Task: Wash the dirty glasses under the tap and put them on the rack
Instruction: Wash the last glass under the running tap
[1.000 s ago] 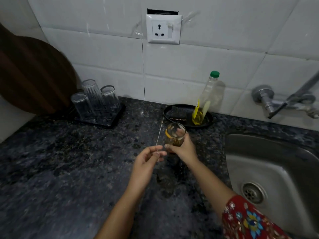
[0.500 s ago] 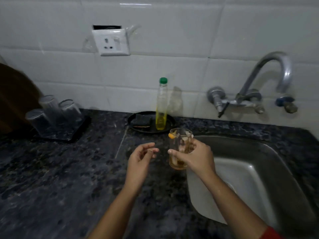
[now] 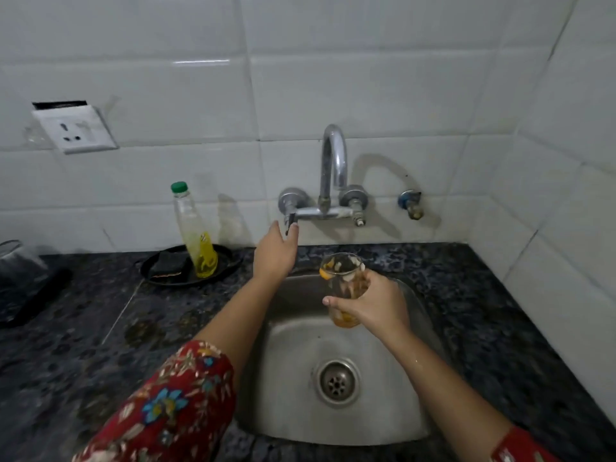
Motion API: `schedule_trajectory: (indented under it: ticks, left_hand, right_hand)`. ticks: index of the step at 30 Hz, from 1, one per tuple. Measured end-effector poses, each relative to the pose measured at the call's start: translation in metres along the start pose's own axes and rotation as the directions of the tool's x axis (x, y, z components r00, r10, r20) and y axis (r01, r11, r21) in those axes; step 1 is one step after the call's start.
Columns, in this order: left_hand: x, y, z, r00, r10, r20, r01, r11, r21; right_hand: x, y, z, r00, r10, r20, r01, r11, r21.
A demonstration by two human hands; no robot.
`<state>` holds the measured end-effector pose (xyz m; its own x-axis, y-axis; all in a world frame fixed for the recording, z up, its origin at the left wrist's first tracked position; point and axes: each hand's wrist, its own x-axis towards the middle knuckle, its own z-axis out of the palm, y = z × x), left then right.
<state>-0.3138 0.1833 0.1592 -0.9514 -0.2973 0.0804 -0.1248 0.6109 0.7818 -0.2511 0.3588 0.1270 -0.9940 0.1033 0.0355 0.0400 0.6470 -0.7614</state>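
My right hand (image 3: 373,306) grips a dirty glass (image 3: 343,285) with orange residue, held upright over the steel sink (image 3: 383,411). Above it, the curved tap (image 3: 333,161) juts from the tiled wall, and no water runs from it. My left hand (image 3: 275,253) is stretched out with fingers apart, its fingertips at the tap's left lever handle (image 3: 291,221). At the far left edge, a clean upturned glass (image 3: 16,261) stands on the black rack (image 3: 36,295), mostly out of frame.
A black dish (image 3: 156,278) on the dark granite counter (image 3: 66,345) holds a scrub pad (image 3: 170,265) and a green-capped bottle of yellow liquid (image 3: 195,235). A wall socket (image 3: 75,128) sits at the left. A second valve (image 3: 411,203) is right of the tap.
The view swung right from the rack to the sink. My right hand carried the dirty glass over the basin, and my left hand rose from beside the glass to the tap's left handle.
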Motion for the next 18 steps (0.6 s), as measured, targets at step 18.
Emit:
schedule_trajectory:
  ticks: [18]
  left_hand:
    - [0.049, 0.001, 0.009, 0.999, -0.033, 0.030, 0.022, 0.949, 0.315]
  right_hand:
    - [0.018, 0.020, 0.012, 0.998, 0.051, 0.027, -0.053, 0.996, 0.072]
